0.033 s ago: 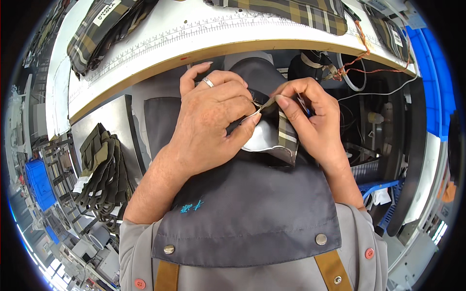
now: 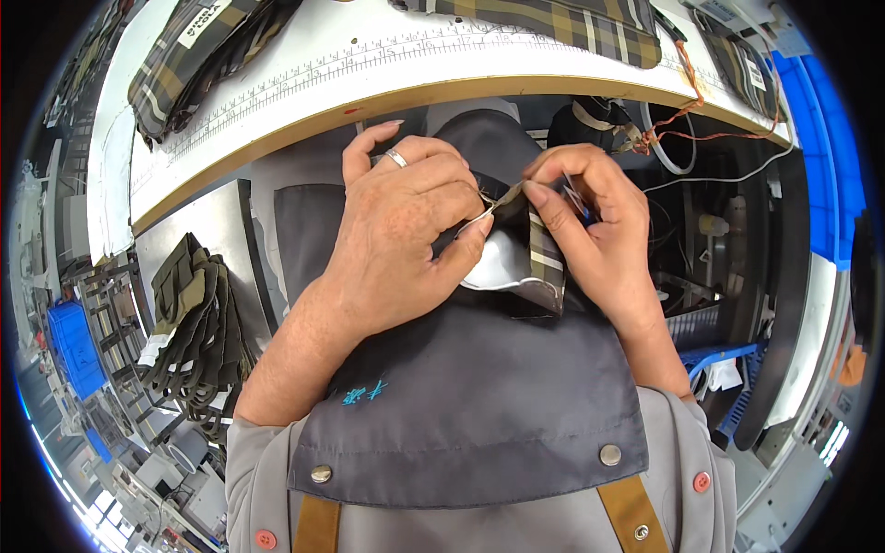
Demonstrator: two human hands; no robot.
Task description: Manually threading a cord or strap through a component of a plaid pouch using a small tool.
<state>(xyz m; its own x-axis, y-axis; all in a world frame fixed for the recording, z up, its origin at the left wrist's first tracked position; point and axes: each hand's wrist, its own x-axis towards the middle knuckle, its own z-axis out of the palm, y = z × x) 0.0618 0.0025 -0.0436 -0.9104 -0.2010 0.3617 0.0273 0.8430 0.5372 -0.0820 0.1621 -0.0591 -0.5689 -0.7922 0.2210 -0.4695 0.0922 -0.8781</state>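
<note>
Over my lap I hold a small plaid fabric piece (image 2: pixel 546 253), olive and dark with white stripes. Its pale inner side curls up between my hands. My left hand (image 2: pixel 396 221), wearing a ring, pinches one edge of it between thumb and index finger, the other fingers raised. Close beside, my right hand (image 2: pixel 595 217) grips the same edge with thumb and forefinger. A thin shiny object with a bit of blue (image 2: pixel 577 199) shows behind the right fingers; its kind is unclear. A dark grey apron (image 2: pixel 479 396) lies beneath the work.
Ahead runs a white table edge with ruler markings (image 2: pixel 304 78). Plaid pieces (image 2: pixel 553 28) lie on it, and more (image 2: pixel 189 69) at its left. A stack of dark olive fabric pieces (image 2: pixel 194 313) hangs at left. Orange cords (image 2: pixel 687 78) and a blue bin (image 2: pixel 820 157) are at right.
Almost nothing differs. My right fingers have shifted very slightly at the fabric edge, while my left hand keeps its pinch.
</note>
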